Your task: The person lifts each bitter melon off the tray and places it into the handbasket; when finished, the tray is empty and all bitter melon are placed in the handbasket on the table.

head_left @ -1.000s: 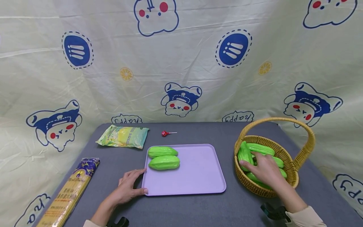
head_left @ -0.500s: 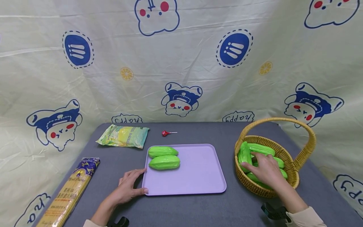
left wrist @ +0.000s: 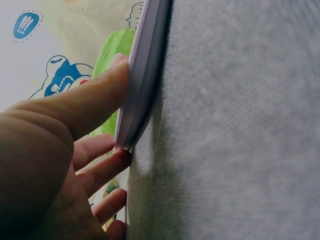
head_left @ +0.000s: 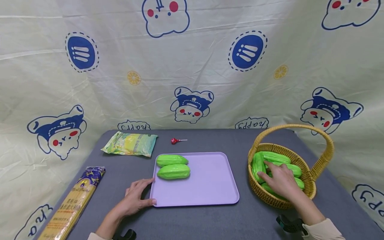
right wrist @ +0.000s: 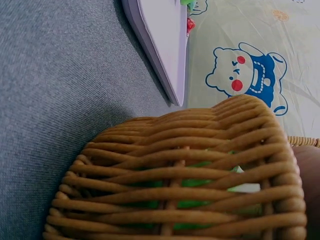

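Observation:
My left hand (head_left: 135, 198) touches the left edge of a lilac tray (head_left: 210, 181), thumb at the near corner and fingers spread farther along the edge. In the left wrist view, the thumb (left wrist: 95, 97) lies against the tray's rim (left wrist: 144, 65). Two plump, ridged green vegetables (head_left: 173, 172) lie side by side at the tray's far left. My right hand (head_left: 282, 180) reaches into a wicker basket (head_left: 270, 202) among several similar green vegetables (head_left: 257, 165). Its thumb and index finger are apart; the other fingertips are hidden, so I cannot tell whether it grips one.
A green and yellow packet (head_left: 130, 144) lies at the back left, with a red lollipop (head_left: 177, 141) to its right. Along the table's left side is a long pack of noodles (head_left: 72, 203). The basket's tall handle (head_left: 325, 146) arches over its opening.
The leftmost vegetable in the basket has turned a little straighter. My right thumb has drawn slightly back from it. The left hand and tray stay put.

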Demonstrator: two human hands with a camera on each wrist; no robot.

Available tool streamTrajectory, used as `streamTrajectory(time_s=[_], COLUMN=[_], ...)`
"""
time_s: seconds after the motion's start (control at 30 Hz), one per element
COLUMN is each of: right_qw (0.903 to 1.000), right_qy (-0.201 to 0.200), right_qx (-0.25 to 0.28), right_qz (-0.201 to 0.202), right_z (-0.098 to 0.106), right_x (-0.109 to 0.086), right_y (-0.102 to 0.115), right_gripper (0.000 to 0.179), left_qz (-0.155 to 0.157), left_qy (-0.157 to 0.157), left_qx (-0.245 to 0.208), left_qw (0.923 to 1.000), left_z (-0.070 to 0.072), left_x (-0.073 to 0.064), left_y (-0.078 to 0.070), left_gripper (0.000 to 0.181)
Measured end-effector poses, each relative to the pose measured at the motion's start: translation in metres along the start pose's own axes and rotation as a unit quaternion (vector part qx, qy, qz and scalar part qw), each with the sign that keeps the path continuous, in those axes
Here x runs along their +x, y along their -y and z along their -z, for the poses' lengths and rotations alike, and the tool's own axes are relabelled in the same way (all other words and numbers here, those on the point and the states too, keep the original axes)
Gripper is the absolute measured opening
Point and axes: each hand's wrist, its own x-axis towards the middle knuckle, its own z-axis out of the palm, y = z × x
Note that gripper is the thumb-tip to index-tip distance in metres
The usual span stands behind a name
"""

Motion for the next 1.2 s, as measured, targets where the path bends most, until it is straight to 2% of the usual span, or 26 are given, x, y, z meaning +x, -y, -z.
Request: streamTrajectory(time_s=[0.17,0.57,1.0,1.2], right_qw=[0.9999,0.9999,0.9989,0.9966], right_qy=[-0.008,-0.01,-0.039,-0.063], right_qx=[-0.007,0.002,0.025,0.041], right_qz=[0.005,0.0,0.007,0.031], right_z=[0.0,0.001,0.004,0.006], right_x=[-0.001,-0.003,-0.008,-0.011], right_y=[0.0,-0.003,0.0,0.008], right_gripper=[0.059,0.062,0.057,0.055], left_qz=[0.001,0.002,0.004,0.002], left_qy=[0.0,0.005,0.003,0.002], left_qx=[0.001,0.005,0.004,0.004], left_qw=[1.0,1.0,1.0,1.0], left_z=[0.0,0.0,0.0,0.0], left_x=[0.0,0.001,0.001,0.0], left_y=[0.0,0.001,0.001,0.002], left_gripper=[0.077,0.076,0.077,0.077])
